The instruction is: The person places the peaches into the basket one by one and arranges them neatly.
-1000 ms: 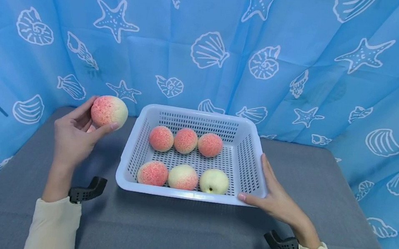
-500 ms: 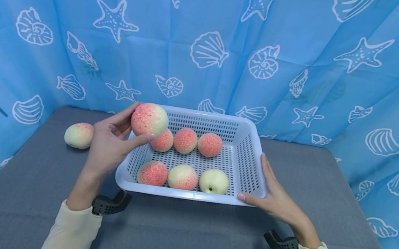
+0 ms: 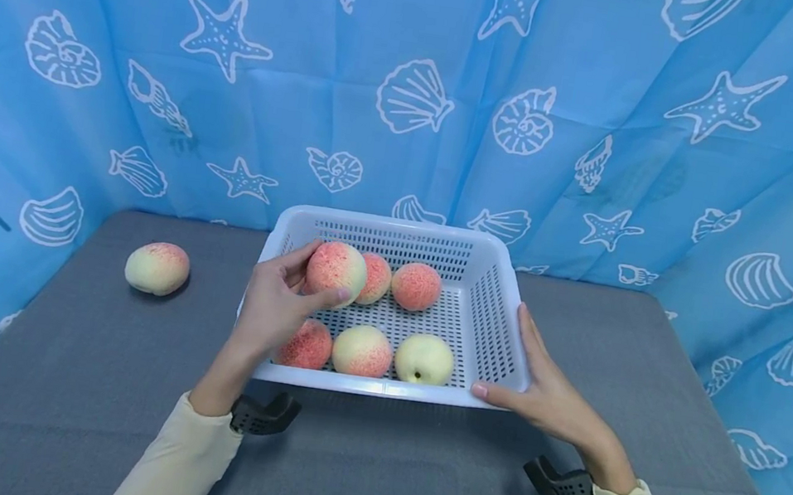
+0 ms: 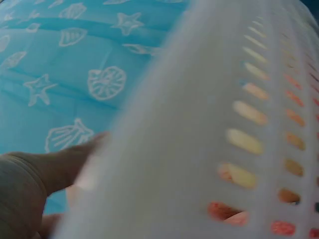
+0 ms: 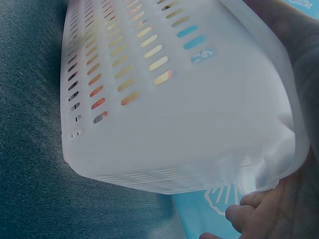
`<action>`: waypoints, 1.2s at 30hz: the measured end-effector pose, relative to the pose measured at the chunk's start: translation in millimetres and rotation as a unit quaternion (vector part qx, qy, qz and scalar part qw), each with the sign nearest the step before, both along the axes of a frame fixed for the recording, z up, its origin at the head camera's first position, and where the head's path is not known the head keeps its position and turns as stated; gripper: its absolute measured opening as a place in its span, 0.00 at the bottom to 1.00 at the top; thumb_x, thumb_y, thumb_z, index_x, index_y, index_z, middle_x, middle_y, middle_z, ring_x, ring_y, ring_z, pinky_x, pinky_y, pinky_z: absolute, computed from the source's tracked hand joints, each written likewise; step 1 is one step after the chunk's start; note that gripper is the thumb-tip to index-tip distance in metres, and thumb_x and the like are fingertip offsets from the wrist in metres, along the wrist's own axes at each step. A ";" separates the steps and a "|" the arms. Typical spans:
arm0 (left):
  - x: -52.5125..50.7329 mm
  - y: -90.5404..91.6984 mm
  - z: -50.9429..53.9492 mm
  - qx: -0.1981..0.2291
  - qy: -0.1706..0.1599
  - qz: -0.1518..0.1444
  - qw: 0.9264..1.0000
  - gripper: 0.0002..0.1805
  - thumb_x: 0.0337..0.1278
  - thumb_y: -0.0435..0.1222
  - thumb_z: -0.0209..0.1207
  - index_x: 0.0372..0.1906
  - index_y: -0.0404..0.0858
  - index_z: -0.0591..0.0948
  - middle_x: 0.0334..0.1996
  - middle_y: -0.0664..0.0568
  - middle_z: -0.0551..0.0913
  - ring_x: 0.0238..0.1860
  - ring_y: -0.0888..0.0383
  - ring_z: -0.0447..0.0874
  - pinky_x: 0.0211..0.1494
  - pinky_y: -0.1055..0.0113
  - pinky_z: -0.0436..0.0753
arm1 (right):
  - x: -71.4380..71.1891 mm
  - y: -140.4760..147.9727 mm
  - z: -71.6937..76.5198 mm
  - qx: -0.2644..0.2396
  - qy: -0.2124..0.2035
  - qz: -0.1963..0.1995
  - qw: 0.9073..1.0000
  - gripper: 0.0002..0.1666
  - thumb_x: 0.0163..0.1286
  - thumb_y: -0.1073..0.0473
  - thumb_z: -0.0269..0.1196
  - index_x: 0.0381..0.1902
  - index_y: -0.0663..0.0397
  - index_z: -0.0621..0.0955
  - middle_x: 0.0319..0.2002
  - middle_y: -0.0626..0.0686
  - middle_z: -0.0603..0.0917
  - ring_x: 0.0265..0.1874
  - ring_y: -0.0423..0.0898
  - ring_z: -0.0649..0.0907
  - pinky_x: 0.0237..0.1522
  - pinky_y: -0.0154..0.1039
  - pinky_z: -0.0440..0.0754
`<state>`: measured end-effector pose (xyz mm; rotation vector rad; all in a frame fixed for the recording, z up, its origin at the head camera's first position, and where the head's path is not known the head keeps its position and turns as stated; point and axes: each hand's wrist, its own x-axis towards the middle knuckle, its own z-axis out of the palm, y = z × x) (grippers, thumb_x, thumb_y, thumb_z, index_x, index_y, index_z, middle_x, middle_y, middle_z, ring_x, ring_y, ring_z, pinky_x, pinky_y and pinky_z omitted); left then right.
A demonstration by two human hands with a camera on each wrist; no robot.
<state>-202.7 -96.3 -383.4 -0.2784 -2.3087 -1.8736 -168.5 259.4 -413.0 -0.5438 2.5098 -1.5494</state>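
Observation:
In the head view my left hand [image 3: 273,294] grips a pink-and-cream peach [image 3: 335,273] over the left part of a white plastic basket [image 3: 493,336]. Several peaches lie inside the basket in a back row and a front row; the held peach and hand cover part of them. My right hand [image 3: 550,397] holds the basket's front right corner, thumb on the front rim, fingers along the right side. The left wrist view has the left hand [image 4: 30,184] partly behind the blurred basket wall [image 4: 169,129]. In the right wrist view the right hand [image 5: 279,209] is against the basket corner [image 5: 199,134].
Another peach [image 3: 157,268] rests on the grey tabletop [image 3: 368,461], left of the basket. A blue curtain [image 3: 416,99] with white shell patterns hangs behind the table and along both sides.
My left hand has carried the peach from the table's left side rightward and then lower over the basket. The peach left on the table came into view. My right hand has stayed put.

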 end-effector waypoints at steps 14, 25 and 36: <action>-1.5 9.0 -3.3 -0.193 -0.061 0.031 0.979 0.43 0.58 0.35 0.71 0.75 0.28 0.64 0.69 0.36 0.72 0.67 0.42 0.74 0.67 0.44 0.72 | 0.4 -0.1 1.9 -0.001 -0.005 -0.003 1.000 0.75 0.61 0.60 0.75 0.82 0.37 0.31 0.78 0.69 0.41 0.60 0.73 0.75 0.44 0.44 0.87; -2.5 13.9 -2.7 -0.227 -0.112 0.036 0.967 0.46 0.63 0.40 0.67 0.78 0.28 0.57 0.72 0.33 0.67 0.69 0.39 0.70 0.66 0.40 0.71 | 1.0 0.4 1.7 0.006 -0.009 -0.008 1.000 0.75 0.60 0.59 0.76 0.82 0.33 0.32 0.78 0.69 0.41 0.60 0.73 0.75 0.44 0.45 0.87; -4.2 14.1 -5.3 -0.251 -0.107 0.029 0.961 0.47 0.61 0.41 0.70 0.77 0.28 0.59 0.70 0.33 0.69 0.67 0.40 0.73 0.66 0.41 0.72 | -0.3 0.2 0.1 0.006 -0.006 -0.007 1.000 0.75 0.60 0.59 0.76 0.82 0.36 0.32 0.78 0.69 0.41 0.60 0.73 0.75 0.45 0.45 0.86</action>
